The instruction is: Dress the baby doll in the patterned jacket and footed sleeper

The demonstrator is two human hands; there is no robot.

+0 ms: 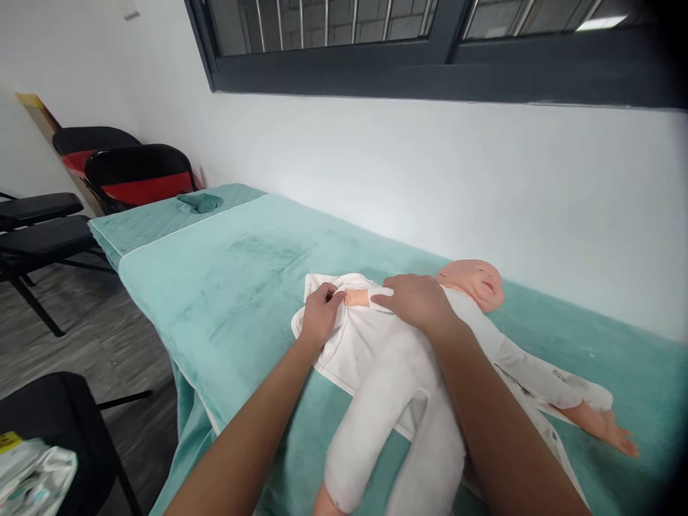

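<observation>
On the green cover [215, 287], where the doll [387, 387] lies on its back, my left hand [321, 315] pinches beside the doll's small hand [350, 298]; whether it takes cloth or fingers, I cannot tell. Next to it comes the white sleeve cuff [381, 291], pinched by my right hand [422, 301]. This second grip should be light, guiding the cuff evenly so that the small wrist [363, 297] does not twist.
</observation>
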